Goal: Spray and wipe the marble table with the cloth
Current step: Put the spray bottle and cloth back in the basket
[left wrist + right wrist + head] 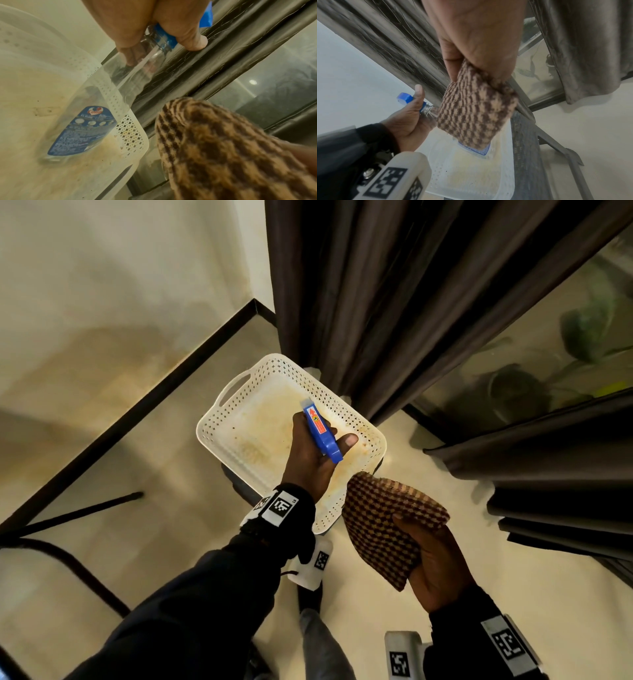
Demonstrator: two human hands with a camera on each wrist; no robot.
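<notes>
Starting at far left, the marble surface lies up and left of both hands, nearer the left. Left hand wraps the neck of the spray bottle, its long axis hanging down into the white basket. Right hand clutches the checked cloth just beside the basket's near corner. Head view catches only the blue sprayer top; the left wrist view reveals the clear body and label.

Checked cloth in right hand, spray bottle in left hand.
</notes>
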